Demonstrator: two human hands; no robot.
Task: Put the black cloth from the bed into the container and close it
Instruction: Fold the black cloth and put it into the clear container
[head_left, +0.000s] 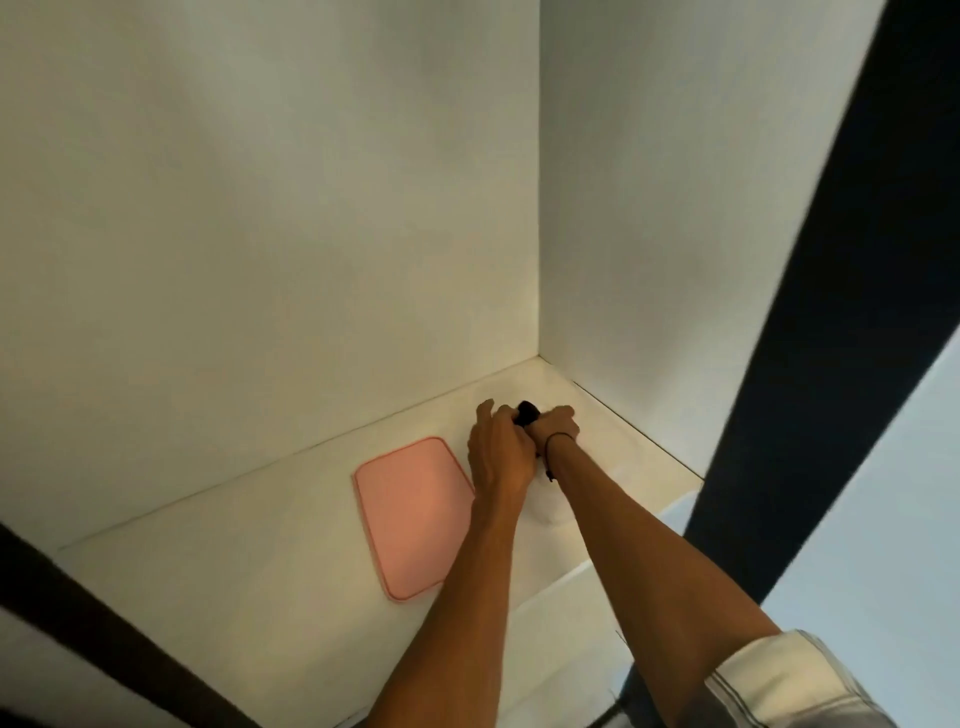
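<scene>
A small part of the black cloth (528, 412) shows between my two hands, near the back right corner of a white shelf (234, 582). My left hand (500, 453) is curled over its left side and my right hand (560, 423) grips its right side; a dark band circles my right wrist. Under the hands sits a pale, translucent container (551, 508), only its near rounded edge visible. The cloth is at the container's top; how far inside it sits is hidden. A pink rectangular lid (415, 517) lies flat on the shelf just left of my left hand.
White walls close the shelf at the back (291, 234) and on the right (649, 234). A dark vertical panel (810, 332) stands to the right of the compartment, and a dark edge (104, 623) crosses the lower left.
</scene>
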